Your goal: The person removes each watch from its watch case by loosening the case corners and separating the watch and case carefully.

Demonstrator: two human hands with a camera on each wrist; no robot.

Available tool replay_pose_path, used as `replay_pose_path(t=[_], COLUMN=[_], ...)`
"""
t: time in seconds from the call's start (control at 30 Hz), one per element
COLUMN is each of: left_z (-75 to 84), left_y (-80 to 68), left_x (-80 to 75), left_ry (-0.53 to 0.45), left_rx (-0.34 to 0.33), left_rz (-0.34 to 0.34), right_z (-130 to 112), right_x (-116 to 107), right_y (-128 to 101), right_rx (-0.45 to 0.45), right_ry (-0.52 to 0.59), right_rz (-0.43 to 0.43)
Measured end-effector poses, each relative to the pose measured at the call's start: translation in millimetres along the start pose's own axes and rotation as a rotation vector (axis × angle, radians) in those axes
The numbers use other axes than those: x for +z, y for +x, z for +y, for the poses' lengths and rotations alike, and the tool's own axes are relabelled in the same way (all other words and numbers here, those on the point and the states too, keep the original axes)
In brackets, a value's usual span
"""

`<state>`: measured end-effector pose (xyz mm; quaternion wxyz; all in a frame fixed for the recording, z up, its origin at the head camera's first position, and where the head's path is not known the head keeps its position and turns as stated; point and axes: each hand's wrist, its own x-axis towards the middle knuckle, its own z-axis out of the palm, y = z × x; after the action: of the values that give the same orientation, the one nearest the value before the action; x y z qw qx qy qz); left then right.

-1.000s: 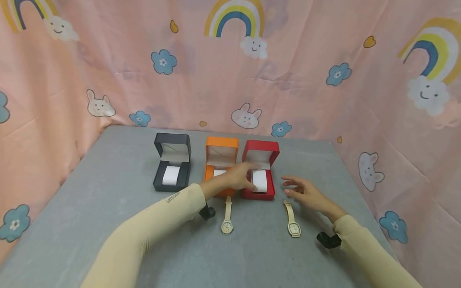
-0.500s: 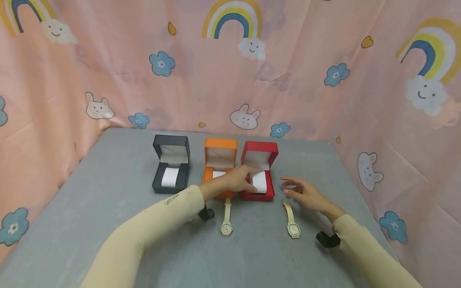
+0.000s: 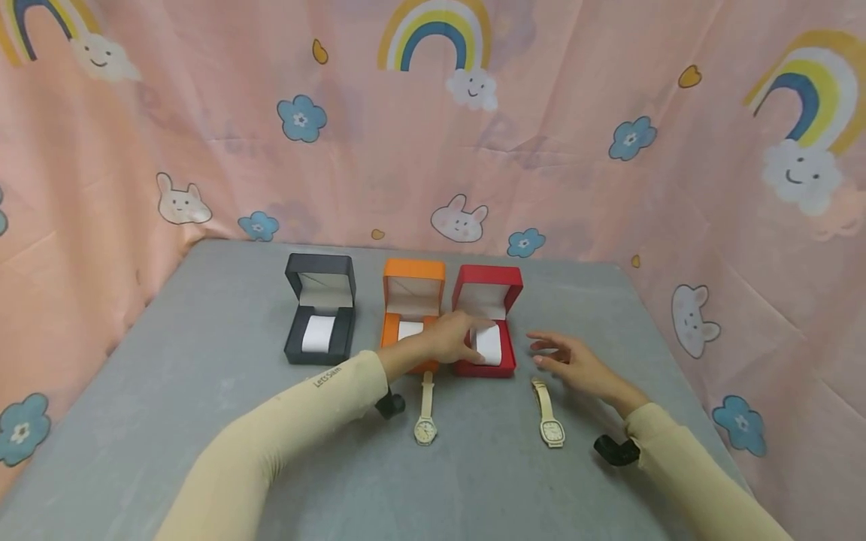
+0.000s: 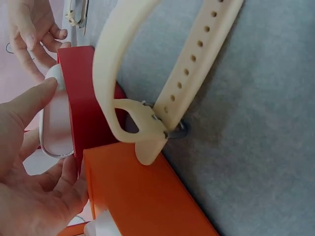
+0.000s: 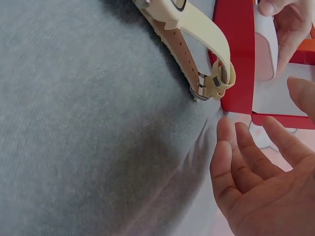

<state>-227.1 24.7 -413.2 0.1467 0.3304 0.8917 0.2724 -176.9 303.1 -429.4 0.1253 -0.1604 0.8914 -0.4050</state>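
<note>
At the open red watch box point(image 3: 487, 272), my left hand point(image 3: 449, 338) reaches over the orange box and pinches the white watch cushion point(image 4: 58, 123). In the left wrist view the thumb lies on one side of it and the fingers on the other. The cushion sits in the red base. My right hand point(image 3: 571, 366) hovers right of the red box, fingers loosely bent and holding nothing. Below it lies a cream watch with a squarish face point(image 3: 552, 432). A cream watch with a round face point(image 3: 425, 430) lies in front of the orange watch box point(image 3: 414, 269).
A dark grey watch box point(image 3: 292, 347) stands open at the left with a white cushion point(image 3: 318, 333) inside. All three boxes stand in a row on the grey table point(image 3: 203, 323). A pink patterned curtain point(image 3: 575, 180) hangs behind and at both sides.
The head view has shifted slightly. My left hand stays at the red box's cushion with barely any movement, and my right hand keeps its place.
</note>
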Motion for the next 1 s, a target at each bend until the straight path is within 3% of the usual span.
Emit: replay_pose_path(t=[0.37,1.0], left_z=[0.6,-5.9], left_y=[-1.2,3.4], left_x=[-1.2,2.5], left_ry=[-0.004,-0.011], left_rx=[-0.054,-0.045], left_rz=[0.01,0.005], right_z=[-4.4,-4.8], right_x=[-1.2,-2.4], right_y=[1.2,5.4], right_rx=[0.019,0.02], right_ry=[-0.028,-0.013], right_rz=[-0.001,-0.005])
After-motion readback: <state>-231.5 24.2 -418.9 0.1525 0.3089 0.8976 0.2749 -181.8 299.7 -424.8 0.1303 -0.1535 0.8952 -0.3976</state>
